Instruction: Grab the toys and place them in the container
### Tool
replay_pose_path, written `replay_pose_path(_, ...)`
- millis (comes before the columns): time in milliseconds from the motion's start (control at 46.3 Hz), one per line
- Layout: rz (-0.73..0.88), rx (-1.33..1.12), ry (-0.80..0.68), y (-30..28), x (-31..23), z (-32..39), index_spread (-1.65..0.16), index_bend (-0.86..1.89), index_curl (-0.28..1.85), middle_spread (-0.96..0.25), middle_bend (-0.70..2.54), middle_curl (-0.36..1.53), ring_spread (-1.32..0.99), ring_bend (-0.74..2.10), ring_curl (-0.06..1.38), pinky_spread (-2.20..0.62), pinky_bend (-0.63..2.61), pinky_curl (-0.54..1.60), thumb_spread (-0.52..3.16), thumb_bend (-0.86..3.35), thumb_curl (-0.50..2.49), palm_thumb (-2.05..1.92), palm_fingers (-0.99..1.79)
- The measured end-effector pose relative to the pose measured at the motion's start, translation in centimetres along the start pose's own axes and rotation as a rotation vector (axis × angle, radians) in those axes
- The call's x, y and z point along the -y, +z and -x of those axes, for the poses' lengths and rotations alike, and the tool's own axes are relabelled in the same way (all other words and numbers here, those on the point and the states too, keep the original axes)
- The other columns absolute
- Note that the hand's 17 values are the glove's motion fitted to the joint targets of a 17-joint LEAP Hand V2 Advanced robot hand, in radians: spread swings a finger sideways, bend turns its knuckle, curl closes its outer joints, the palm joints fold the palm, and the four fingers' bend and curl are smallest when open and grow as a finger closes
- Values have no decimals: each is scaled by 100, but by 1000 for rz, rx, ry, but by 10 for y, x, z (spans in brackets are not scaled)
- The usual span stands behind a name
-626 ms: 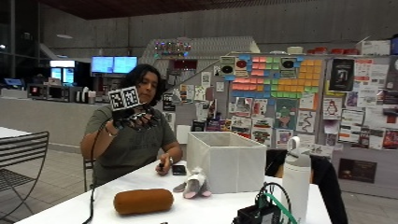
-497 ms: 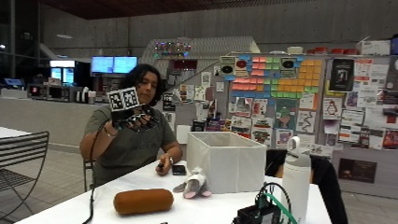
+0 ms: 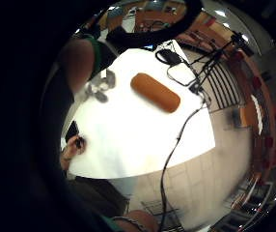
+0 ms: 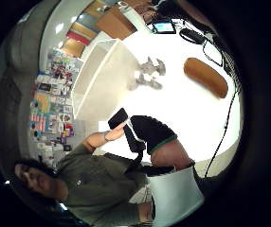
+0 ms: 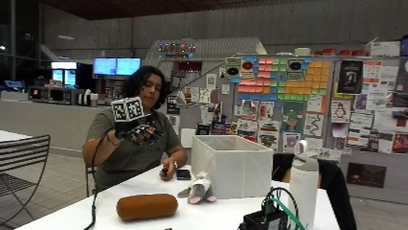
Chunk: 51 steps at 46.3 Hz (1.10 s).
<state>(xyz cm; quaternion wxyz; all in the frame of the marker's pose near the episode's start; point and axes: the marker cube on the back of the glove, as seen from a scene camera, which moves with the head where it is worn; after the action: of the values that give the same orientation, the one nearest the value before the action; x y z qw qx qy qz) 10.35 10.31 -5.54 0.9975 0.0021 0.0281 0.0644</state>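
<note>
1. A person sits behind a white table (image 5: pixel 210 213); the gloved right hand (image 5: pixel 136 131) is raised at chest height, well above the tabletop and apart from every toy.
2. The fingers of that hand hang loosely spread, released, with nothing held between them.
3. A brown loaf-shaped toy (image 5: pixel 146 206) lies on its side on the table near the front edge, seen also as an orange-brown oblong in the little-finger palm view (image 3: pixel 155 92) and the thumb-side palm view (image 4: pixel 205 77).
4. A small grey plush toy (image 5: pixel 199 190) with pink feet lies on the table just beside the front lower corner of the container, between the container and the loaf-shaped toy; it also shows in both palm views (image 3: pixel 99 87) (image 4: pixel 147 74).
5. The container (image 5: pixel 232 164), a white open-topped box, stands upright on the table; whether anything lies inside cannot be told.
6. The bare left hand (image 5: pixel 167 170) rests on the table beside a small dark phone-like object (image 5: pixel 184 174), which lies close to the container's left side.
7. A tall white bottle (image 5: pixel 303 184) stands upright to the right of the container.
8. A black device with green and black cables (image 5: pixel 269 219) sits at the table's near edge, in front of the bottle.
</note>
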Motion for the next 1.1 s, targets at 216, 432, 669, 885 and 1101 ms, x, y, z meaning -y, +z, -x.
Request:
replay_pose_path(216, 113, 4, 159, 72, 25, -41, -37, 17, 15, -15, 28, 24, -25, 66, 20, -4, 77, 30, 127, 2, 25, 19, 25)
replay_pose_path(432, 128, -30, 215, 140, 31, -69, -37, 16, 17, -19, 34, 28, -29, 75, 23, -9, 77, 30, 135, 4, 28, 25, 36)
replay_pose_path(669, 105, -65, 250, 173, 28, -77, -38, 19, 22, -27, 40, 32, -34, 86, 27, -22, 79, 31, 141, 5, 31, 31, 63)
replay_pose_path(885, 100, -135, 301, 198, 37, -83, -38, 17, 21, -34, 47, 37, -36, 94, 31, -38, 87, 36, 143, 6, 34, 37, 89)
replay_pose_path(1101, 33, -212, 300, 217, 38, -87, -39, 31, 29, -42, 71, 49, -44, 109, 38, -43, 90, 40, 147, 6, 37, 39, 135)
